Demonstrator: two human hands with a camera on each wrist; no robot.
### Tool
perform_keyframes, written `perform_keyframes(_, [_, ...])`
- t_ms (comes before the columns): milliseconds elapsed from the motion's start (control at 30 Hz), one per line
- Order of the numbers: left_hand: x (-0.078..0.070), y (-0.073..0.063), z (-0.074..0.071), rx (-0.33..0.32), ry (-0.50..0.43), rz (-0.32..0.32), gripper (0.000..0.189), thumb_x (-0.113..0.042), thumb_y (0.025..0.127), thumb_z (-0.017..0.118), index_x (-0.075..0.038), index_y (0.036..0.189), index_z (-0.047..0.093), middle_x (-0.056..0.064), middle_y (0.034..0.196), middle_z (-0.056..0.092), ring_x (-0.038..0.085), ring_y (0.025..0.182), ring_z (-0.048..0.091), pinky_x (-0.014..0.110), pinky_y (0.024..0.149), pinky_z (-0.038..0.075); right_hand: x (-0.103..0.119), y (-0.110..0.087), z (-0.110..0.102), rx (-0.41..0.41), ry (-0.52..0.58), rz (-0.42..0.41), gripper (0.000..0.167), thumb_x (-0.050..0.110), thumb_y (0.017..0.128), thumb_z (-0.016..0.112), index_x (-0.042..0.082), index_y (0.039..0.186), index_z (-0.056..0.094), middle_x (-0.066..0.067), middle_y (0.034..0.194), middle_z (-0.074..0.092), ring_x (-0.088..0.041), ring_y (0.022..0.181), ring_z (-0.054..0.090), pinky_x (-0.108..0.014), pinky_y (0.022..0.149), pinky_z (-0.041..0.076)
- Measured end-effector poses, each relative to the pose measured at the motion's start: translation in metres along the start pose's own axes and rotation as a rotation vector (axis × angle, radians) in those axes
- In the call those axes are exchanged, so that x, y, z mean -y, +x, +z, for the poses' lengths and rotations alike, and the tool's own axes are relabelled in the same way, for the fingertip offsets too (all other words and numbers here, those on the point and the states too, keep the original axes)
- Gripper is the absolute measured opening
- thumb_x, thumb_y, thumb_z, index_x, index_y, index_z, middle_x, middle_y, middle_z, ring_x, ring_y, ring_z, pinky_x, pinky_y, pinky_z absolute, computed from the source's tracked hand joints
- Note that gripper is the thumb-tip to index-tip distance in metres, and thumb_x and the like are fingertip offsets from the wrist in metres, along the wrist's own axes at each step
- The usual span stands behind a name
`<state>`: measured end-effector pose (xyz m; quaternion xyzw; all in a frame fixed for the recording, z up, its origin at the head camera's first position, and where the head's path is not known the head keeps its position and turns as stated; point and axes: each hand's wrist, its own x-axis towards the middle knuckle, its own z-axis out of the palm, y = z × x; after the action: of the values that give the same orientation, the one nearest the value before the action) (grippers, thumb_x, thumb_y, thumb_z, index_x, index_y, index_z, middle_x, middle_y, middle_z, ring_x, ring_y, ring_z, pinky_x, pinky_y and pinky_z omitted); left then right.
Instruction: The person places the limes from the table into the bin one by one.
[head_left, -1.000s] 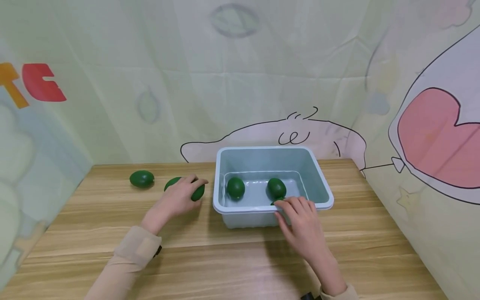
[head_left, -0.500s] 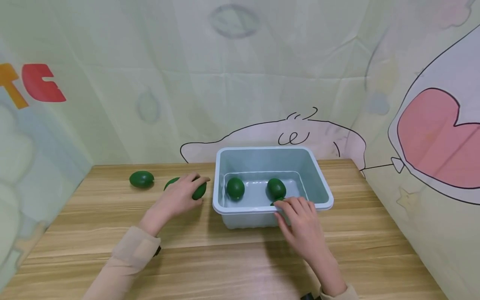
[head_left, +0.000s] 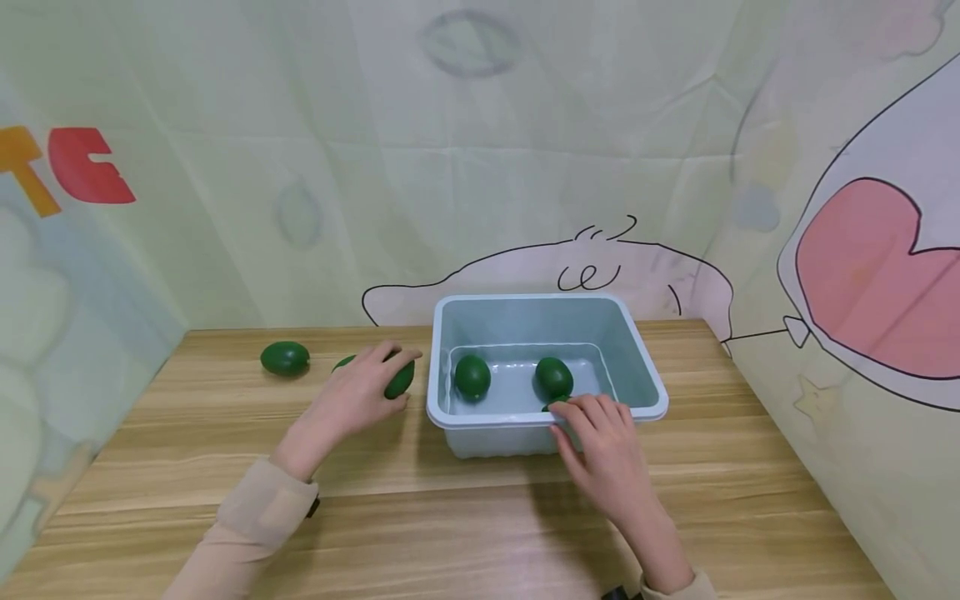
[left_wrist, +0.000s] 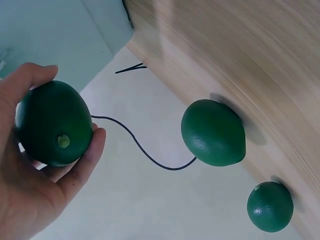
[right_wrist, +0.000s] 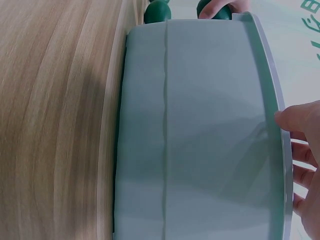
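Observation:
My left hand (head_left: 356,387) grips a dark green lime (left_wrist: 55,122) just left of the light blue plastic bin (head_left: 547,418), fingers and thumb curled round its sides. A second lime (left_wrist: 213,132) lies on the table, partly covered by this hand in the head view. Farther left is a third lime (head_left: 285,358). My right hand (head_left: 603,442) pinches the bin's front rim, thumb outside and fingers over the inner edge, as the right wrist view also shows. Inside the bin sit two limes, one at left (head_left: 472,377) and one near the middle (head_left: 553,377); a green sliver shows beside the right fingertips.
The bin stands toward the back of a wood-grain table (head_left: 450,525). A printed cloth backdrop (head_left: 360,192) rises right behind the table's far edge and along both sides. The bin's front wall (right_wrist: 215,125) fills much of the right wrist view.
My left hand has shifted slightly right and up with the lime, toward the bin. My right hand keeps its hold on the rim, and the bin stays put.

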<state>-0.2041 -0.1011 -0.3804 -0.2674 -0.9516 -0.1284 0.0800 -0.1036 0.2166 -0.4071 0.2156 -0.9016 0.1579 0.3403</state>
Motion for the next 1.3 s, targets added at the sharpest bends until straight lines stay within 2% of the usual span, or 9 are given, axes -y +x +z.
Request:
perform_keyframes(367, [-0.008,-0.002,-0.011,-0.023,-0.003,-0.009,0.057,-0.022,0.082,0.074,-0.016,0.135,0.053,0.012,0.123,0.056,0.030,0.102,0.057,0.049,0.076,0.053,0.000,0.001,0.001,-0.011,0.000,-0.012,0.023,0.019,0.084,0.070,0.013,0.106,0.067,-0.003,0.100,0.064,-0.023,0.094,0.055,-0.036,0.077,0.039])
perform_keyframes(700, [-0.014,0.002,-0.018,-0.056,0.009,0.027,0.054,-0.021,0.082,0.073,-0.017,0.133,0.054,0.009,0.117,0.056,0.025,0.093,0.053,0.035,0.061,0.049,0.001,0.001,0.000,-0.001,0.001,-0.004,0.023,0.017,0.083,0.071,0.012,0.106,0.068,-0.003,0.100,0.064,-0.023,0.094,0.055,-0.036,0.077,0.040])
perform_keyframes(867, [-0.017,0.005,-0.022,-0.067,0.030,0.046,0.055,-0.022,0.082,0.072,-0.017,0.133,0.054,0.011,0.122,0.057,0.027,0.099,0.055,0.038,0.063,0.052,0.001,0.001,0.000,0.002,0.005,0.001,0.023,0.017,0.084,0.070,0.012,0.106,0.068,-0.003,0.100,0.064,-0.023,0.095,0.055,-0.037,0.078,0.040])
perform_keyframes(1167, [-0.026,0.013,-0.032,-0.130,0.075,0.110,0.054,-0.018,0.080,0.072,-0.017,0.132,0.056,0.009,0.120,0.058,0.026,0.095,0.056,0.039,0.062,0.055,0.000,0.000,0.001,-0.011,0.005,-0.005,0.024,0.017,0.083,0.071,0.012,0.106,0.068,-0.003,0.100,0.064,-0.022,0.094,0.054,-0.037,0.078,0.040])
perform_keyframes(1300, [-0.030,0.015,-0.035,-0.127,0.083,0.123,0.052,-0.022,0.082,0.071,-0.017,0.132,0.057,0.009,0.121,0.058,0.026,0.098,0.057,0.040,0.065,0.056,0.000,0.000,0.001,-0.015,0.003,-0.008,0.025,0.017,0.082,0.071,0.012,0.106,0.068,-0.003,0.099,0.064,-0.022,0.093,0.054,-0.037,0.078,0.040])
